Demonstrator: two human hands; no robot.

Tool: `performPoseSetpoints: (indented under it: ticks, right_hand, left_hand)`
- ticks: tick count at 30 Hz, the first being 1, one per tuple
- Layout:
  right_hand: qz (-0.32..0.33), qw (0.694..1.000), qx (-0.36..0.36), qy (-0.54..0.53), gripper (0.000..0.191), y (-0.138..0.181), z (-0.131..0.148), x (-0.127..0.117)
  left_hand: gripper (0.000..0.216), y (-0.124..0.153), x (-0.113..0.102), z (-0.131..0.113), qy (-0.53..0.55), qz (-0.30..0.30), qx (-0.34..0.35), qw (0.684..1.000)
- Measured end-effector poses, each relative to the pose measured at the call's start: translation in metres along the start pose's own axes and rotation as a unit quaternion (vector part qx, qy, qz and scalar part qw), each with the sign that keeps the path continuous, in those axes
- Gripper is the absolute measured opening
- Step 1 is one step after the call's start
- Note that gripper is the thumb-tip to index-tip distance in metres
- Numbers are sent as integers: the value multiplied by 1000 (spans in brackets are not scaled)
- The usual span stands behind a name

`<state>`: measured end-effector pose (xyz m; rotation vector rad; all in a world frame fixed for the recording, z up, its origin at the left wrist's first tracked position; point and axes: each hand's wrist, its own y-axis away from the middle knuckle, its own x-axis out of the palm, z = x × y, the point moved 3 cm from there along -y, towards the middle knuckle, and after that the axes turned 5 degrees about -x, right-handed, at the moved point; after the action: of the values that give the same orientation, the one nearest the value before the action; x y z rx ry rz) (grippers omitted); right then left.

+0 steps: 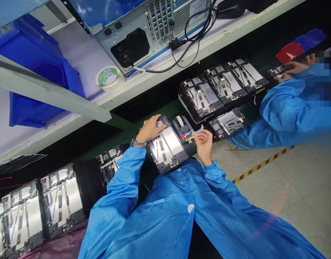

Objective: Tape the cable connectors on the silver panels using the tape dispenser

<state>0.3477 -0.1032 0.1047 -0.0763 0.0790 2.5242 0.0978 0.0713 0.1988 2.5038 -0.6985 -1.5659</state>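
Note:
An opened tablet [168, 145], showing a silver metal plate, dark flex cables and circuit boards, lies tilted at the bench edge before me. My left hand [150, 129] grips its far left corner, thumb on the inner face, fingers over the edge. Just right of the tablet stands a tape dispenser [183, 126] with a pale roll and coloured buttons. My right hand [204, 144] is closed in a pinch at the dispenser's near right side, holding a short whitish strip of tape [199, 130].
More opened tablets stand at right [200, 95] and left [62, 196]. A computer case [160, 32], tape roll [108, 78] and blue bin [41, 72] occupy the shelf, with a slanted white beam [46, 84]. A co-worker's blue sleeve [281, 97] reaches in at right.

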Motion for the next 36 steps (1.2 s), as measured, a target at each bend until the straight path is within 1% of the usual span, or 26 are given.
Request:
performPoseSetpoints:
  ticks: [2, 4, 5, 7, 9, 11, 13, 17, 19, 21, 28, 30, 32, 34, 36]
  right_hand:
    - [83, 992, -91, 27, 65, -33, 41, 31]
    - [189, 967, -159, 62, 68, -67, 72, 69]
    - [247, 946, -191, 86, 71, -81, 84, 88]
    - [352, 893, -246, 136, 75, -101, 99, 119]
    - [428, 843, -277, 173, 77, -111, 107, 138]
    - [472, 811, -288, 191, 79, -116, 111, 147]
    - [496, 793, -295, 198, 84, -120, 115, 150]
    - [523, 753, -318, 242, 94, -124, 120, 153]
    - [523, 738, -326, 275, 99, -125, 120, 153]
    - [515, 737, -331, 286, 102, -125, 119, 152]
    - [496, 777, -315, 227, 96, -130, 102, 146]
    - [488, 792, -302, 209, 88, -133, 103, 143]
    - [486, 810, -276, 180, 76, -138, 108, 141]
    - [509, 815, -233, 149, 67, -142, 112, 140]
    - [561, 797, -182, 130, 65, -144, 115, 143]
  left_hand:
    - [69, -1, -3, 1, 19, 14, -8, 1000]
    - [66, -1, -6, 0, 20, 18, -11, 1000]
    - [65, -2, -7, -1, 15, 16, -11, 1000]
    - [65, -2, -8, -2, 0, 14, -12, 1000]
    - [66, -4, -8, -2, -6, 16, -20, 1000]
    - [65, -7, -7, -2, -4, 19, -27, 999]
    - [65, -11, -7, -2, 3, 21, -35, 999]
    - [64, -18, -5, -2, 16, 32, -36, 999]
    - [65, -19, -5, -2, 15, 37, -30, 999]
    - [65, -20, -6, -2, 12, 40, -28, 999]
    - [60, -20, -12, -5, 24, 48, -48, 997]
    - [59, -20, -14, -8, 19, 55, -54, 997]
    - [55, -21, -16, -8, 21, 64, -56, 996]
    - [52, -24, -17, -7, 36, 71, -49, 996]
    - [51, -28, -19, -4, 60, 83, -45, 994]
